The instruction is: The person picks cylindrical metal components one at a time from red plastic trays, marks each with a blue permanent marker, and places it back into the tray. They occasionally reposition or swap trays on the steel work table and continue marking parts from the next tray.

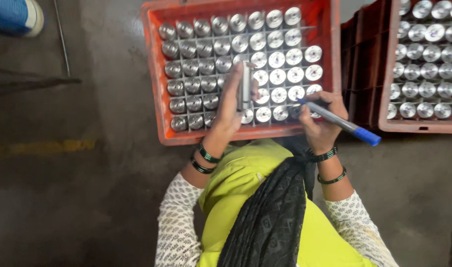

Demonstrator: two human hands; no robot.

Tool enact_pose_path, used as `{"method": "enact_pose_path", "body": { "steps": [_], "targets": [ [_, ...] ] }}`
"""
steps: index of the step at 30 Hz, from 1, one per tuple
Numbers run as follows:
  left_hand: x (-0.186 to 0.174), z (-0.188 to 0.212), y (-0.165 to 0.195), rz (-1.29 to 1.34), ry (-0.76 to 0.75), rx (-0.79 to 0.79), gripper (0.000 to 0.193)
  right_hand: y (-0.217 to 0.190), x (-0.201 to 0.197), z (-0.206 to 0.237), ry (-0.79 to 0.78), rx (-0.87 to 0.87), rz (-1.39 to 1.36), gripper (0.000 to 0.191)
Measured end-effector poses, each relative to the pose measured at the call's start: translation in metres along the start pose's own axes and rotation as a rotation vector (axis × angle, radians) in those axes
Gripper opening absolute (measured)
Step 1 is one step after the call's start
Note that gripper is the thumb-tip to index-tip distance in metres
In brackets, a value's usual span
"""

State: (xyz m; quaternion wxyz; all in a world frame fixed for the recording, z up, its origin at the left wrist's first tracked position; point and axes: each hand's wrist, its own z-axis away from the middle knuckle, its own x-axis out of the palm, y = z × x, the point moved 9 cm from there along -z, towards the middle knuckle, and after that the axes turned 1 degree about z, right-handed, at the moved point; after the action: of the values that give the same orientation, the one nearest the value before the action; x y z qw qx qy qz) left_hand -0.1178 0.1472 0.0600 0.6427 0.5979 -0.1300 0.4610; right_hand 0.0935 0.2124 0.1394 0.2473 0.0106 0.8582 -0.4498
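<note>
Scanning from frame left:
Floor: dark concrete, a worn yellow streak at mid-left; one blue-and-white shoe in the upper left corner.
Red crate: one, upper centre, split by a grid divider into rows of cells, most holding one upright shiny metal cylinder each; roughly fifty, exact count hidden by the hands.
Left hand: over the crate's middle, fingers closed around one metal cylinder lifted out, held upright above the grid; two dark bangles on the wrist.
Right hand: at the crate's lower right corner, fingers pinching one blue marker pen, tip on or just above a cylinder in the bottom row, capped end pointing to frame right; two dark bangles on the wrist.
Second red crate: one, upper right, partly cut off, also packed with cylinders in a grid.
Clothing: yellow-green garment, patterned white sleeves, black scarf, bottom centre.
</note>
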Motion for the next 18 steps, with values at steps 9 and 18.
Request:
{"method": "enact_pose_path", "body": {
  "steps": [9, 18],
  "targets": [
    [-0.026, 0.023, -0.034, 0.134, 0.165, 0.045, 0.038, -0.024, 0.041, 0.028, -0.15, 0.09, -0.093, 0.024],
    [-0.008, 0.034, -0.015, -0.013, 0.04, 0.093, 0.037, -0.059, 0.063, 0.016, -0.143, -0.152, -0.002, 0.026]
  ]
}}
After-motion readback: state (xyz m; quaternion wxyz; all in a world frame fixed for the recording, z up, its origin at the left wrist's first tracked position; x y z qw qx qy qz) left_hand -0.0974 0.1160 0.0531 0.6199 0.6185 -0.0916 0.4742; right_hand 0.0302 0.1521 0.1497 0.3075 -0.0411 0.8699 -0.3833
